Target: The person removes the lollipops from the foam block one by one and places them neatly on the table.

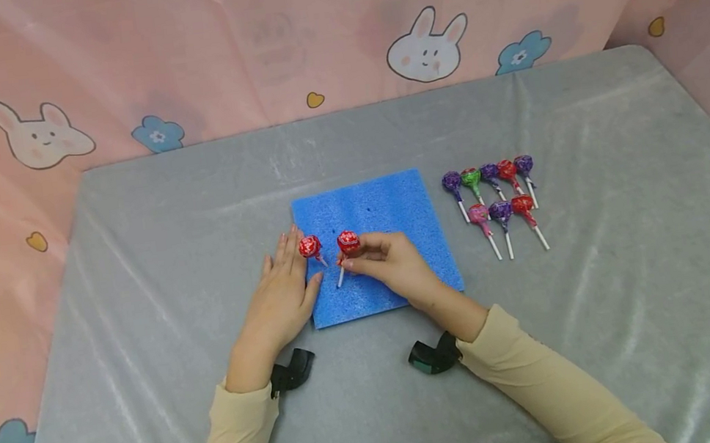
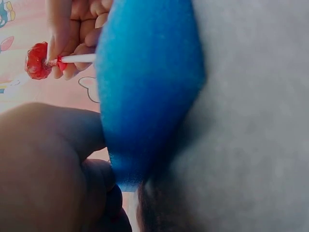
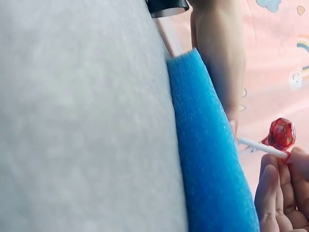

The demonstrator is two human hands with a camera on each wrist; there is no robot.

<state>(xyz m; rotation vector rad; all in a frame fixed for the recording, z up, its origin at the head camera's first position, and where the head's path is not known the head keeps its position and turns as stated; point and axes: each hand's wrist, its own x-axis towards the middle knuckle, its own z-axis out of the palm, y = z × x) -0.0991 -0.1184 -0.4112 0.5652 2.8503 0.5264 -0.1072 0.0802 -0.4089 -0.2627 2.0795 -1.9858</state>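
Observation:
A blue foam board (image 1: 386, 206) lies on the grey cloth. My left hand (image 1: 277, 294) rests along its left edge, fingers straight and thumb over the near part. Close to those fingers, a red-wrapped lollipop (image 1: 309, 246) stands with its stick down in the foam. Between thumb and fingers, my right hand (image 1: 393, 265) pinches a second red lollipop (image 1: 348, 241) just under its head. Its white stick points down toward the foam, right of the standing one. In the left wrist view the held lollipop's stick (image 2: 79, 58) reaches the board's outline.
Several lollipops (image 1: 501, 211) with purple, green, pink and red wrappers lie in two rows right of the board. Small dark holes (image 1: 367, 209) mark the foam. A pink patterned curtain (image 1: 338, 31) hangs behind the table. Black wrist cameras (image 1: 434, 356) sit near both cuffs.

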